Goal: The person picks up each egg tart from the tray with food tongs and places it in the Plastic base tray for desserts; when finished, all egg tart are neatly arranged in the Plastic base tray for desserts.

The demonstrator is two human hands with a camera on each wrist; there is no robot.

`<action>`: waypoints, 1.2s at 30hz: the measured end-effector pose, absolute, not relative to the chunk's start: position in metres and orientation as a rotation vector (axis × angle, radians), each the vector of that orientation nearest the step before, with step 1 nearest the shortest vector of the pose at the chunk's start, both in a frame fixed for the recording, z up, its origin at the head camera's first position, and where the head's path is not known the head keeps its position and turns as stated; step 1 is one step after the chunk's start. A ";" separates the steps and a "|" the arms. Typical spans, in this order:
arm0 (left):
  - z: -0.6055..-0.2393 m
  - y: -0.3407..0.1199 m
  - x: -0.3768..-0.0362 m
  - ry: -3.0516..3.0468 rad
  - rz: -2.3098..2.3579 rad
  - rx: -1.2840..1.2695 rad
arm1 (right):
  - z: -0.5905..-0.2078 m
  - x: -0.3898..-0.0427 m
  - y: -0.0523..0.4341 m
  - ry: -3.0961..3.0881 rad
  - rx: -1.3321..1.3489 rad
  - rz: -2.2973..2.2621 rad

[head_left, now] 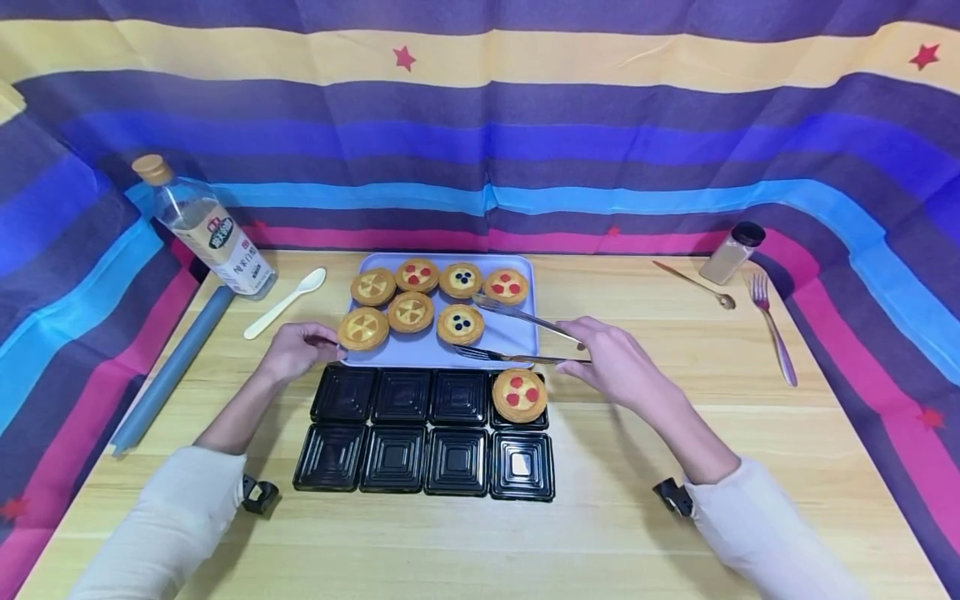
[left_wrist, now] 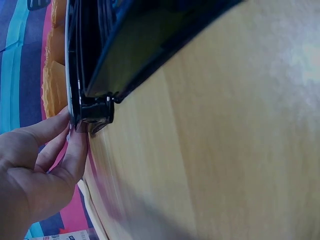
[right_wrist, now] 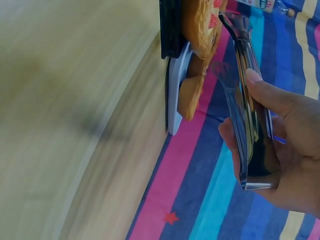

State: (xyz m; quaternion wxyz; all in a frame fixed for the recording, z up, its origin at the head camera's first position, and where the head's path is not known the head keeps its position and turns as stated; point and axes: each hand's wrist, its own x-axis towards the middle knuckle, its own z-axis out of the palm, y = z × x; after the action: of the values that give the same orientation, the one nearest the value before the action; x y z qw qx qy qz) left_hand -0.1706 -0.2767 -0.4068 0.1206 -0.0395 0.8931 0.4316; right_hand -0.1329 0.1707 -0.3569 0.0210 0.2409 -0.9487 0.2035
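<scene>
My right hand (head_left: 618, 362) holds metal tongs (head_left: 528, 318), their arms spread apart. The tong tips lie on either side of a tart with blueberries (head_left: 460, 324), at the front of a lavender tray (head_left: 517, 340); whether they touch it I cannot tell. In the right wrist view the tongs (right_wrist: 245, 75) rest between thumb and fingers. My left hand (head_left: 294, 352) pinches the tray's front left corner, beside a cream-wedge tart (head_left: 363, 328). Several more tarts sit on the tray. A tart with red pieces (head_left: 520, 395) sits in the back right black plastic container (head_left: 542, 422).
Several other black square containers (head_left: 393, 457) stand in two rows before the tray. At the left are a bottle (head_left: 217, 237), a white spoon (head_left: 285, 302) and a grey-blue roll (head_left: 176, 367). A metal spoon (head_left: 693, 284), a shaker jar (head_left: 731, 254) and a fork (head_left: 772, 329) lie right.
</scene>
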 end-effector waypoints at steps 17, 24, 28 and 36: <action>-0.410 -0.277 -0.160 2.650 1.306 -0.099 | -0.364 -0.143 0.153 -2.973 0.740 0.660; -0.411 -0.276 -0.159 2.648 1.326 -0.097 | -0.365 -0.143 0.150 -2.974 0.721 0.623; -0.411 -0.276 -0.159 2.648 1.318 -0.106 | -0.368 -0.144 0.148 -2.953 0.728 0.595; -0.411 -0.276 -0.160 2.653 1.306 -0.107 | -0.370 -0.145 0.148 -2.910 0.728 0.577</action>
State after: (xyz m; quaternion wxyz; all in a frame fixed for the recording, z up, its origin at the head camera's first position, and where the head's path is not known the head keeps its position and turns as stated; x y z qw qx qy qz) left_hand -0.1596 -0.2758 -0.4107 0.0913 -0.0360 0.8929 0.4394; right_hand -0.1451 0.1478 -0.3695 0.0436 0.2380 -0.9517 0.1887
